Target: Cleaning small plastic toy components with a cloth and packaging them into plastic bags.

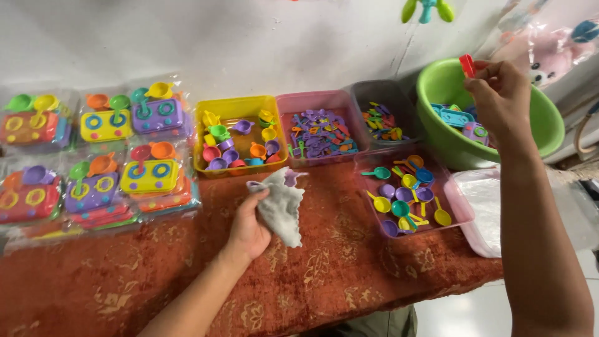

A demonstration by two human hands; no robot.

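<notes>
My left hand point(248, 228) is closed on a crumpled grey cloth point(282, 203) above the red patterned tabletop point(312, 274); a small purple toy piece point(291, 178) peeks out at the cloth's top. My right hand point(499, 100) is raised over a green plastic basin point(544, 118) and pinches a small red toy piece point(467, 65) between its fingertips. Blue and purple toy parts lie inside the basin.
A yellow tray point(206, 134) of toy cups, a pink tray point(293, 103) of purple utensils, a grey tray point(368, 90) and a clear pink tray point(458, 209) of toy pans stand in a row. Bagged toy stove sets point(150, 175) lie at left. A white bin point(483, 212) sits at right.
</notes>
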